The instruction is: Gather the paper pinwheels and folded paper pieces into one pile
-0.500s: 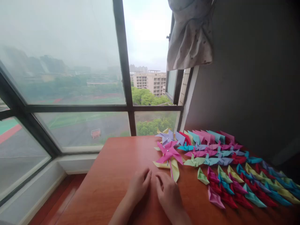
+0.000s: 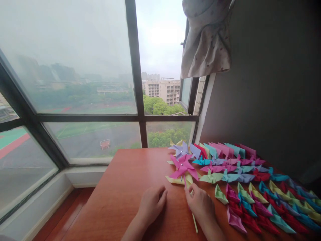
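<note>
My right hand [image 2: 200,202] pinches the stick of a pink paper pinwheel [image 2: 182,165], just below its blades. Under that hand a thin yellow stick [image 2: 194,223] sticks out toward me. My left hand [image 2: 152,202] rests on the table to the left, apart from the pinwheels, its fingers curled together and nothing visible in them. A pale purple pinwheel [image 2: 181,150] lies behind the pink one. Yellow blades of another pinwheel [image 2: 173,180] show beneath the pink one, partly covered.
Rows of folded paper boats [image 2: 235,219], paper cranes [image 2: 212,176] and upright folded paper pieces [image 2: 212,150] fill the right side of the brown table [image 2: 120,187]. Windows [image 2: 90,139] stand behind and to the left. A tied curtain [image 2: 207,47] hangs above.
My right hand has moved right and forward onto the pink pinwheel's stick, closing on it. My left hand stays resting on the table. The view has shifted slightly.
</note>
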The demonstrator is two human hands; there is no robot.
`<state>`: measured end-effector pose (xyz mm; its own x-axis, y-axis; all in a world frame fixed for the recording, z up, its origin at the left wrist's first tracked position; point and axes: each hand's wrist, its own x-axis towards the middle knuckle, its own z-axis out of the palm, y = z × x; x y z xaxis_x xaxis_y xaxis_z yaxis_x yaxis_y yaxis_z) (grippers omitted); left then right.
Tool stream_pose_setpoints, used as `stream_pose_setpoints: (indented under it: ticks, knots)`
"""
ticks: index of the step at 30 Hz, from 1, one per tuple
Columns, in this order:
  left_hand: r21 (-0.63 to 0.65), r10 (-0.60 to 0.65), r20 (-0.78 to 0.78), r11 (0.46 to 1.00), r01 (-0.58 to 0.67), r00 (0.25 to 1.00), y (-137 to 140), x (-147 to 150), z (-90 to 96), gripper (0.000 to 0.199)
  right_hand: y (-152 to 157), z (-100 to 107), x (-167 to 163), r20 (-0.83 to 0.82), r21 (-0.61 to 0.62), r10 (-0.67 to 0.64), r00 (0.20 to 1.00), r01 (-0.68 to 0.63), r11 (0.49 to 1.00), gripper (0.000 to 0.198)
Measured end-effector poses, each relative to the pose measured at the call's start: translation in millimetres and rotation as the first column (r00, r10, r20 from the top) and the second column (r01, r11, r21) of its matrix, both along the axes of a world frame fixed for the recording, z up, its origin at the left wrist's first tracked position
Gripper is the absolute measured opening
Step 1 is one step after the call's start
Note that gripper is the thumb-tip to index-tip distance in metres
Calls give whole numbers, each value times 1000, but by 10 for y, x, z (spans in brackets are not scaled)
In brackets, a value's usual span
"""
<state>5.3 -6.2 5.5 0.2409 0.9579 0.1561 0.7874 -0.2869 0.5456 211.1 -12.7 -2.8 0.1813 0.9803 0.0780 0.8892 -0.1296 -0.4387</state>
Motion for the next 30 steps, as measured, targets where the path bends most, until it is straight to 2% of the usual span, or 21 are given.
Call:
stream_pose_setpoints:
  ticks: [7, 17, 20, 23, 27, 30]
  knots:
    - [-16, -9, -72, 1000, 8, 997, -2, -5, -11, 24, 4, -98, 30, 13, -18, -15, 1000, 15, 1000, 23]
    - [-12, -11, -91, 1000, 10, 996, -27, 12, -4, 24, -2, -112, 23, -6, 9, -23, 1000, 23, 1000, 20]
    - [-12, -11, -89, 1000, 10, 996, -29, 11, -11, 24, 10, -139, 58, -96, 54, -35, 995, 41, 998, 20]
    - [-16, -15, -49, 1000, 15, 999, -36, 28, -5, 25, 26, -182, 82, -234, 151, 16, 972, 20, 988, 23]
    - [-24, -60, 122, 998, 63, 991, -81, 125, 41, 25, 34, -198, 58, -433, 302, 141, 890, -4, 953, 30]
    - [-54, -117, 280, 989, 138, 953, -137, 243, 81, 24, 18, -157, 13, -554, 324, 217, 803, -32, 946, 32]
